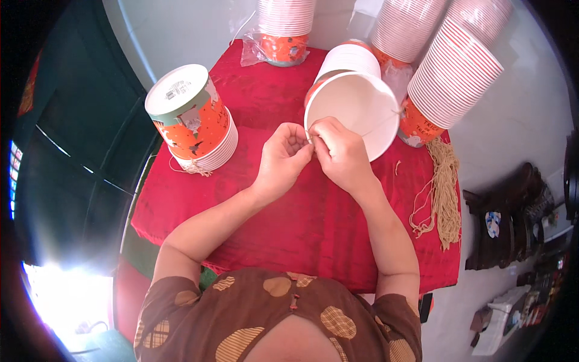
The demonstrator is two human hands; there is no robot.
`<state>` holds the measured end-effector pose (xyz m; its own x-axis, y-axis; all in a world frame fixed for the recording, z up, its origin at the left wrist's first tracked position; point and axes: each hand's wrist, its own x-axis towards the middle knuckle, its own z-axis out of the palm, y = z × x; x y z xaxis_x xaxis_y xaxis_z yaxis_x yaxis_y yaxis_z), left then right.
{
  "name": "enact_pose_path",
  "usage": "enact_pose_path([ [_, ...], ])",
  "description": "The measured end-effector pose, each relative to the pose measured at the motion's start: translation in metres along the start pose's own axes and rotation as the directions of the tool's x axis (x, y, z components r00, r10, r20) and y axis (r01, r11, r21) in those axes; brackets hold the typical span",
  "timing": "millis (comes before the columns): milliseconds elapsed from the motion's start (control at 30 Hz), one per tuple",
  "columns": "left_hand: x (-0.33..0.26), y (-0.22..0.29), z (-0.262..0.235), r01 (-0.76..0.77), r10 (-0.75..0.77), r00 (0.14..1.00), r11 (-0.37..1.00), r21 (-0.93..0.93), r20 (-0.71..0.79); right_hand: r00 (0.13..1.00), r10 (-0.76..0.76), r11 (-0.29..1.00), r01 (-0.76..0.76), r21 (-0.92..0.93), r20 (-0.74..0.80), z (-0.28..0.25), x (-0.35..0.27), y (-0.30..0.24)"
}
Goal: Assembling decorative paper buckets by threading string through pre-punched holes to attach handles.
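Okay, left hand (283, 158) and right hand (341, 152): I read both as fingertips pinched on string (309, 138) at the bucket's left rim, exact grip partly hidden. Bucket (345, 104) sits at the far side of the red cloth (265, 226), mouth toward my camera. I'd guess light, stiffish card, easily dented; hold it by the rim. String: limp, could slip, so I'd pinch close to its end.

Pinches with the bare, half-curled left hand (282, 158) and bare, knuckles-up right hand (342, 154), close together near mid-frame. Angles both bare forearms (223, 217) inward from the lower frame.
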<state>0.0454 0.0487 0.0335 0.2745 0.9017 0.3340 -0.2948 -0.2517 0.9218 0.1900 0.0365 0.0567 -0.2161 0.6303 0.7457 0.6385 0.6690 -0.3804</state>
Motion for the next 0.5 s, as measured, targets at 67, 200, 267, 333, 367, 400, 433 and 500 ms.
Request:
enact_pose_path([
  [67, -0.007, -0.007, -0.009, 0.024, -0.024, 0.999, 1.000, 0.001, 0.025, 0.997, 0.031, 0.999, -0.032, 0.015, 0.073, 0.006, -0.004, 0.002],
  [200, -0.014, -0.002, -0.034, 0.374, -0.351, 0.926, 0.902, -0.218, 0.136, 0.983, -0.012, 1.000, 0.011, 0.009, 0.183, 0.017, -0.013, 0.002],
  [267, -0.017, 0.003, -0.038, 0.431, -0.426, 0.902, 0.879, -0.203, 0.069, 0.965, -0.027, 0.999, 0.019, 0.035, 0.260, 0.021, -0.019, -0.001],
  [333, -0.019, 0.004, -0.047, 0.572, -0.568, 0.816, 0.820, -0.010, 0.105, 0.952, -0.007, 1.000, -0.002, 0.029, 0.307, 0.023, -0.028, -0.004],
  [367, -0.022, 0.006, -0.045, 0.571, -0.572, 0.816, 0.820, 0.037, 0.082, 0.938, 0.012, 1.000, -0.018, 0.015, 0.346, 0.024, -0.032, -0.004],
  [400, -0.024, 0.004, -0.046, 0.579, -0.580, 0.811, 0.815, 0.037, 0.082, 0.937, 0.019, 1.000, -0.027, 0.017, 0.348, 0.025, -0.036, -0.004],
  [433, -0.026, 0.002, -0.046, 0.581, -0.593, 0.800, 0.804, 0.124, 0.090, 0.934, 0.023, 0.999, -0.029, 0.013, 0.357, 0.026, -0.041, -0.004],
  [500, -0.030, -0.002, -0.048, 0.586, -0.614, 0.782, 0.782, 0.212, 0.105, 0.930, 0.039, 0.999, -0.045, 0.006, 0.366, 0.026, -0.050, -0.004],
])
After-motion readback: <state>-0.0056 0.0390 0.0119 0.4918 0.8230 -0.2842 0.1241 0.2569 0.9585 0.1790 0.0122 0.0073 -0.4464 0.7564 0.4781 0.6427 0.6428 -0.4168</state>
